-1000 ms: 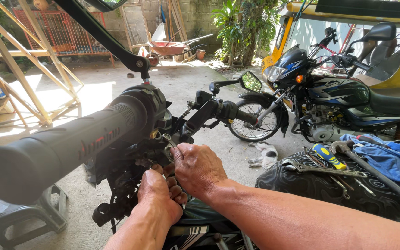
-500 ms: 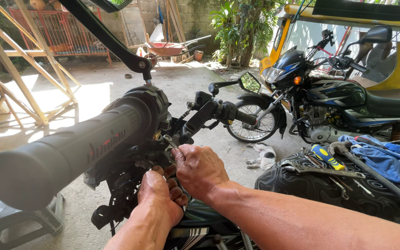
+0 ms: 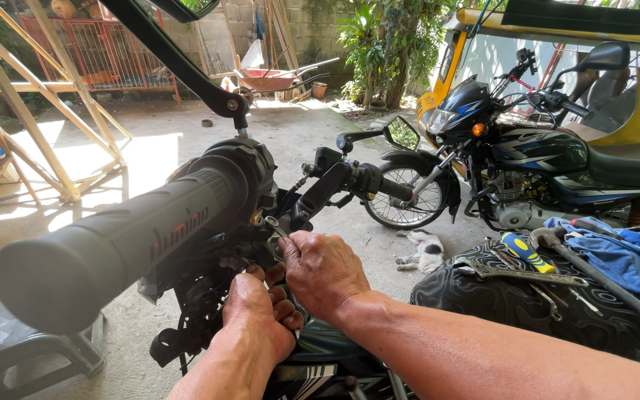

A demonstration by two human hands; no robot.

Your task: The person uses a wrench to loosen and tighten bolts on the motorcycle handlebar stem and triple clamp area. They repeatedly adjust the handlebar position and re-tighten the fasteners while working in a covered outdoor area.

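handlebar clamp: the dark metal handlebar clamp [image 3: 264, 237] sits in the middle of the motorbike bars, just under the big black rubber grip [image 3: 120, 244] that fills the left of the view.
tool: a small silver metal wrench [image 3: 277, 231] is on a bolt at the clamp.
right hand: the right hand [image 3: 324, 272] is closed around the wrench.
left hand: the left hand [image 3: 261, 315] is curled shut just below, touching the dark parts under the clamp; i cannot tell what it grips.
step: it looks like a bolt is being turned with the wrench, and the work seems to be in its middle part.
next move: it calls for a short, steady turn, with the wrench kept flat on the bolt so it does not slip.
nearby: a blue and yellow screwdriver [image 3: 521, 250] and a blue cloth [image 3: 616, 255] lie on the black patterned seat [image 3: 527, 304] to the right. a blue and black motorbike [image 3: 527, 159] is parked well apart, and a small white cat [image 3: 424, 252] lies on the floor.
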